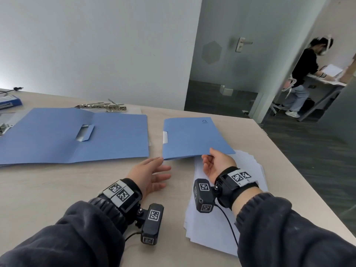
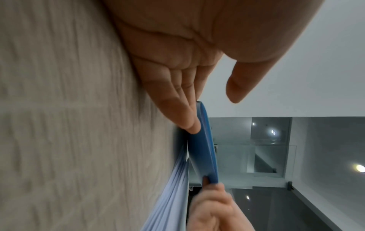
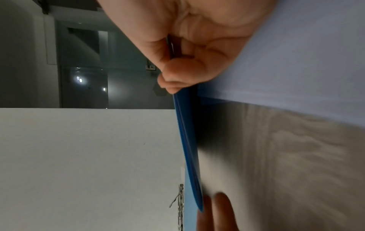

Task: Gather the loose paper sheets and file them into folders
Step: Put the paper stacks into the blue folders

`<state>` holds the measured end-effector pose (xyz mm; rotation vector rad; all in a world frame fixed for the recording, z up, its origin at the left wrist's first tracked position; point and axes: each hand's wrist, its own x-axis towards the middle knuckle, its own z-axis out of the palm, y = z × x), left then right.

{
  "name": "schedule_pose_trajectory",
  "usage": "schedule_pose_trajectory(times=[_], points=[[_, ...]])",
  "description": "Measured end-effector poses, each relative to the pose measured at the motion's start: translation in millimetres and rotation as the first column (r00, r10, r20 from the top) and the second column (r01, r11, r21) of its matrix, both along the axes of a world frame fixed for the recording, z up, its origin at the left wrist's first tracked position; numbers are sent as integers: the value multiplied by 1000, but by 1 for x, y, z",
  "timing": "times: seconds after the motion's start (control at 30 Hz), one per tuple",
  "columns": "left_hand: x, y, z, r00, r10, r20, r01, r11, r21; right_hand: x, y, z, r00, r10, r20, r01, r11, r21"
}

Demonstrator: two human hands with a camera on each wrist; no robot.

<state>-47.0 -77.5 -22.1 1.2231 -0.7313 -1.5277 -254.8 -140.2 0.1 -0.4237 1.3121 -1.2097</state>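
The desk (image 1: 48, 189) carries everything. The open folder (image 1: 57, 139) lies flat toward its far left corner, covers spread, ready I think to take sheets. The loose paper sheets (image 1: 215, 224) sit in a fanned stack along the right edge. Overlapping that stack's far end is the closed folder (image 1: 194, 137), its near edge lifted off the desk. My right hand (image 1: 215, 164) pinches that edge, thumb on top and fingers (image 1: 205, 158) curled beneath, probably to open or move it. My left hand (image 1: 148, 174) is open, fingers straight, fingertips touching the folder's near-left corner to steady it.
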Motion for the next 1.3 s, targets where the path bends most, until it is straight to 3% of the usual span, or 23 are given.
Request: schedule_pose_trajectory(times=[0.37, 0.57, 0.7, 0.8, 0.9, 1.0, 1.07, 1.2, 1.3], points=[[1, -1, -5, 997, -77, 14, 77, 997, -17, 21, -81, -8, 1000, 15, 27, -16, 998, 53], [0, 1, -3, 995, -90, 47, 91, 996, -13, 13, -62, -1, 986, 74, 151, -83, 995, 54], [-8, 7, -3, 981, -86, 171, 91, 996, -17, -15, -16, 6, 984, 32, 173, -31, 999, -6], [-19, 16, 0, 943, -112, 313, 122, 992, -12, -47, 23, 10, 995, 20, 98, -17, 999, -37], [-34, 24, 2, 860, -134, 492, 164, 986, -18, -81, 57, 16, 998, 8, -63, -12, 998, -63], [-55, 33, 5, 653, -194, 732, 282, 960, 2, -114, 83, 18, 949, -25, -313, 3, 998, -71], [-69, 40, 8, 563, -229, 794, 322, 946, 44, -133, 97, 16, 871, -48, -489, 10, 997, -79], [-86, 45, 8, 491, -265, 830, 357, 930, 86, -157, 122, 10, 731, -6, -683, -47, 997, -58], [-86, 47, 4, 519, -246, 818, 322, 943, 80, -166, 131, 1, 745, 33, -666, -75, 997, -35]])
